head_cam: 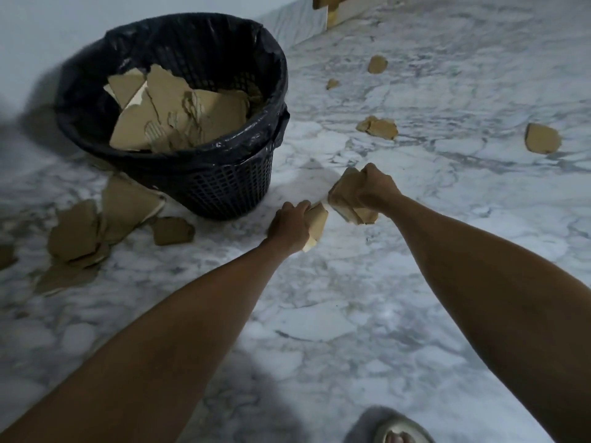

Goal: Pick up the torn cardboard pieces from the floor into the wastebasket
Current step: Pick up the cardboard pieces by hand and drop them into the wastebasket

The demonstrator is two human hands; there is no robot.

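A: Logging the hands first. Left hand (289,223) has its fingers curled round a tan cardboard piece (316,225); the lower corner of the piece shows a pale, cream-coloured face. Right hand (374,190) is clenched on a bunched wad of cardboard (347,199), several layers thick, with torn edges sticking out below the fist.

B: Position of both?

A: Low over the marble floor (351,314), just right of the wastebasket (224,190). The two hands are near each other, not touching.

B: Wastebasket condition?

A: Dark plastic lattice basket, lined with a black bag (204,33) folded over the rim. Inside, large torn cardboard sheets (172,113), brown, ragged-edged, some with the top layer peeled to show the corrugation, one with a white edge.

B: Remaining pieces on the floor?

A: A heap of flat scraps (96,231) left of the basket, touching its base at one edge. To the right, well apart: a paired scrap (379,126), a larger piece (542,139), and two small bits (377,63) nearer the skirting.

B: Any print, brand or label?

A: No readable writing on cardboard, bag or basket. Picture is slightly blurred.

B: Anything else?

A: A sandalled foot (396,433) at the bottom edge.
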